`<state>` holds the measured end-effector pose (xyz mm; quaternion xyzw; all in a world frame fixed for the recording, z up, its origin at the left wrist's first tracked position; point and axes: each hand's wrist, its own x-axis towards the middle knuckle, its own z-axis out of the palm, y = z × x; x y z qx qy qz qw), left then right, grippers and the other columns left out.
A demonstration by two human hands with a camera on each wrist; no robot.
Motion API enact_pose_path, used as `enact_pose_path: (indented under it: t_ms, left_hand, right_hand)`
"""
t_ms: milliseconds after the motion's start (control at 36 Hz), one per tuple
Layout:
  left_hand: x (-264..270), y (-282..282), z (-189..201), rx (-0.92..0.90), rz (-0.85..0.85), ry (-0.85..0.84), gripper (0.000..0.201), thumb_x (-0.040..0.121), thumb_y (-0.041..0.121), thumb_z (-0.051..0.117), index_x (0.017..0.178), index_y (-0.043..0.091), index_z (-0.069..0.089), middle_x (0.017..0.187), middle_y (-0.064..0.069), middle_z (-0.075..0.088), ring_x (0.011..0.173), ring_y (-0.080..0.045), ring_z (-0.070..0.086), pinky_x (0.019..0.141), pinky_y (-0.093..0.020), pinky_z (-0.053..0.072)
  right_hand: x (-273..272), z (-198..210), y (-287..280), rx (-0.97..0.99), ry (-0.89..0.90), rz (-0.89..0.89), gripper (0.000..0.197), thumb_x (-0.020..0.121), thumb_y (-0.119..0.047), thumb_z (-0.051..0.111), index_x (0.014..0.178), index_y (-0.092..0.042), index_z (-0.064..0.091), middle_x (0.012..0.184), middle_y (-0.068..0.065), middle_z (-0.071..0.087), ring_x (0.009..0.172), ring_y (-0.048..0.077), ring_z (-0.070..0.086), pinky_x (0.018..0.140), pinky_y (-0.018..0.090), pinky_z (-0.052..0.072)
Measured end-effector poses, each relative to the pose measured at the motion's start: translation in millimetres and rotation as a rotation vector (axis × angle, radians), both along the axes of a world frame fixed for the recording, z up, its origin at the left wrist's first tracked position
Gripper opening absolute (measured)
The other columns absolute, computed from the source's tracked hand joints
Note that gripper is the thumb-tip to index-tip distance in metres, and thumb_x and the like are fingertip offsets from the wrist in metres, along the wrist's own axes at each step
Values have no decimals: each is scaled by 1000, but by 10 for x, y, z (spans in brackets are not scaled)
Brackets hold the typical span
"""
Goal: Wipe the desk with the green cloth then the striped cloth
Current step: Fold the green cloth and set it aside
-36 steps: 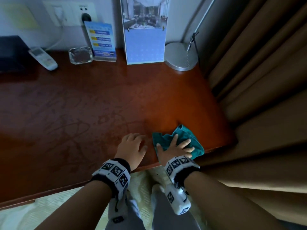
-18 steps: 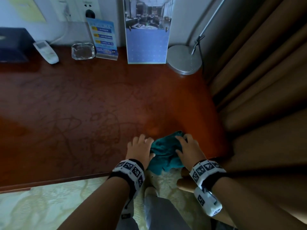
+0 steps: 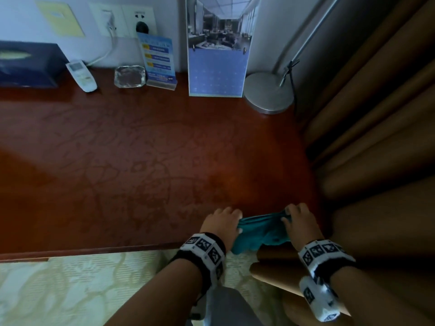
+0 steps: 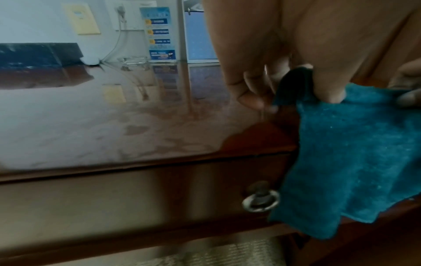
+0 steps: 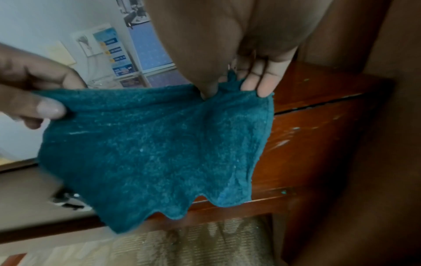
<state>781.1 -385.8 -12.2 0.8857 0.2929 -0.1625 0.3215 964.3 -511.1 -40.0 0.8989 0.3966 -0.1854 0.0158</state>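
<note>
The green cloth (image 3: 259,234) hangs spread over the front right edge of the red-brown desk (image 3: 141,165), stretched between both hands. My left hand (image 3: 223,222) pinches its left top corner, with the thumb on the cloth (image 4: 355,162) in the left wrist view. My right hand (image 3: 297,220) pinches the right top corner, and the cloth (image 5: 154,154) droops in front of the desk drawer. No striped cloth shows in any view.
Along the back wall stand a dark tissue box (image 3: 26,64), a white remote (image 3: 81,76), a glass ashtray (image 3: 129,76), a blue leaflet stand (image 3: 160,62), a calendar (image 3: 217,50) and a lamp base (image 3: 268,92). Brown curtains (image 3: 376,114) close the right side. A ring pull (image 4: 261,201) hangs on the drawer.
The right hand, pressed flat on the cloth a second ago, lifted it off the desk. Both hands took a corner each and pulled the cloth open over the front edge.
</note>
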Motion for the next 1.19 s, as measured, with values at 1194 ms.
enact_pose_path:
  t_ms: [1194]
  left_hand:
    - [-2326, 958, 1753, -56, 700, -602, 29, 96, 31, 47, 72, 21, 34, 66, 3, 37, 56, -11, 34, 56, -29, 28]
  right_hand:
    - [-1580, 2185, 1744, 451, 406, 552, 16, 83, -14, 71, 77, -22, 58, 70, -6, 55, 62, 2, 48, 58, 14, 37]
